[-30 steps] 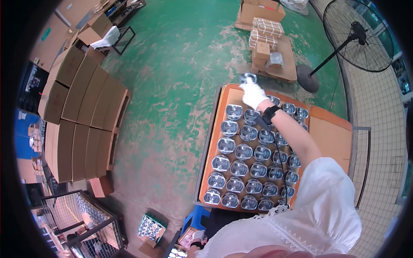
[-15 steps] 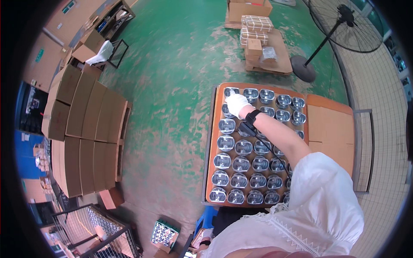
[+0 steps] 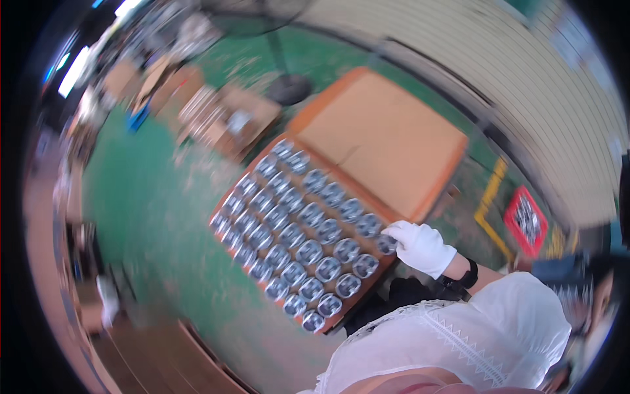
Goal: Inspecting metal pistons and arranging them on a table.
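Rows of silver engine pistons (image 3: pixel 309 252) stand on a brown cardboard-covered table (image 3: pixel 216 209), slightly smeared by motion. My right hand (image 3: pixel 423 249), in a white glove with a black band at the wrist, is at the table's near right corner. Its fingers are bent and closed on the corner piston (image 3: pixel 387 244), which is partly hidden by the glove and still sits in its row. My left hand is out of the picture.
Beside the pistons lies a bare cardboard sheet (image 3: pixel 384 138). A red crate of metal parts (image 3: pixel 525 221) stands on the floor at right, near yellow floor lines (image 3: pixel 489 197). Wrapped bundles and boxes (image 3: pixel 207 118) and a fan stand (image 3: pixel 289 88) are beyond the table.
The view has swung to the right. My right hand has gone from the far left corner of the pistons to the near right corner. My left hand has left the picture.
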`<action>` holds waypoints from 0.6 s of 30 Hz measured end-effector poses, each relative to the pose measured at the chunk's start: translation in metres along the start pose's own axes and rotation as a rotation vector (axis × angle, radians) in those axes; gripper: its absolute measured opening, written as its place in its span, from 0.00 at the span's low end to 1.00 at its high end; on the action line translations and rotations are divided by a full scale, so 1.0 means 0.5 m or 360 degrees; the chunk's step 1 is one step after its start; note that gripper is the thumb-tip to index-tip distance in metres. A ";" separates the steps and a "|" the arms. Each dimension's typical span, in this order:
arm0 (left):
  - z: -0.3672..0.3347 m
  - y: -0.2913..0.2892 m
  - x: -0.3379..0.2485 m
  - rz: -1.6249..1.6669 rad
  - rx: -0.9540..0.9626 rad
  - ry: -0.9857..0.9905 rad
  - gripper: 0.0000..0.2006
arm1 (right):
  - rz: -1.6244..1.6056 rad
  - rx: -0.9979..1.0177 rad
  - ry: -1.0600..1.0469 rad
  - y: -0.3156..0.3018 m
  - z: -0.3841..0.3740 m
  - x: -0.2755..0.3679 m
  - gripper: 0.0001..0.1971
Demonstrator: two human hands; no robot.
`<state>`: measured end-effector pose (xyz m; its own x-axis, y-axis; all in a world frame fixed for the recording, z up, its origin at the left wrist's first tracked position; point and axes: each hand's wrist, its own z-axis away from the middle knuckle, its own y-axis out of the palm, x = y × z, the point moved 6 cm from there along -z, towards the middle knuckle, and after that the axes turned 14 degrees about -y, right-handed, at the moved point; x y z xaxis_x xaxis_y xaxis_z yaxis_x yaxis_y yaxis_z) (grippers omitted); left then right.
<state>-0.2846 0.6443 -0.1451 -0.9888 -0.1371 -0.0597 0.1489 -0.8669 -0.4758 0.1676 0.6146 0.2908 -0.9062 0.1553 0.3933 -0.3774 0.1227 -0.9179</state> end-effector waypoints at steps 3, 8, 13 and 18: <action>-0.051 -0.097 -0.174 -0.0397 -0.0071 0.0311 0.17 | -0.0025 -0.0031 0.0599 0.026 0.221 -0.122 0.15; -0.025 -0.061 -0.515 -0.0996 -0.0072 0.0785 0.16 | -0.0136 -0.0175 0.1331 0.140 0.616 -0.232 0.13; 0.103 0.170 -0.757 -0.1457 -0.0025 0.1100 0.14 | -0.0040 0.0184 0.1563 0.266 1.005 -0.236 0.10; 0.252 0.423 -0.835 -0.2013 0.0096 0.1319 0.12 | -0.0728 -0.0507 0.2561 0.344 1.386 -0.218 0.10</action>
<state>0.1613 0.4576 -0.1101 -0.1872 0.9745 -0.1237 -0.8000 -0.2243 -0.5565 0.0690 -0.0605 0.0535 0.4272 0.7908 0.4383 -0.3013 0.5815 -0.7557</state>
